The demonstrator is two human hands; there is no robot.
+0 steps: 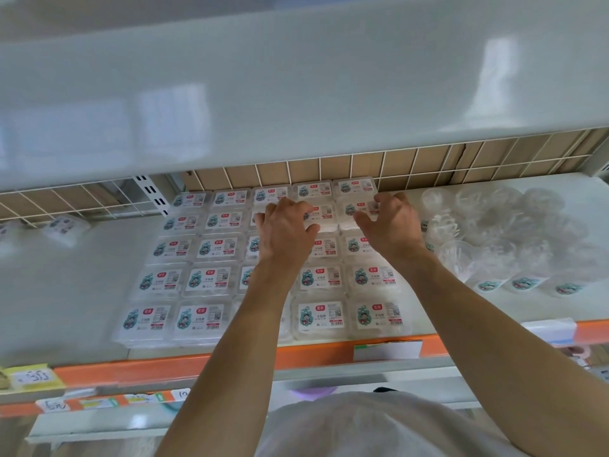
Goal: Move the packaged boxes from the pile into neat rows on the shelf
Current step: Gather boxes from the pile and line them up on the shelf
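**Both hands over the back rows of boxes on the shelf**

Head view. The white shelf (82, 285) fills the middle of the frame, with an orange front strip along its lower edge. The packaged boxes (204, 319) lie flat in a grid at centre frame, five across and five rows deep, labels up, each touching its neighbours. Rows look straight; the back row sits against the wire grille at the rear.

Left hand (286, 225): palm down at centre frame over the second row from the back, third and fourth columns. Fingers spread and bent, tips on or just above a box top. Cannot tell whether it grips anything.

Right hand (389, 222): palm down just right of centre, over the rightmost column, second row from the back. Fingers spread and bent at the edge of a box. Contact looks likely; a grip cannot be confirmed.

Clear plastic cups (494, 225) lie piled on the shelf at right of frame, just beside the grid. One loose box (64, 227) lies apart at far left, near the grille. Price tags (31, 377) hang on the strip at lower left.
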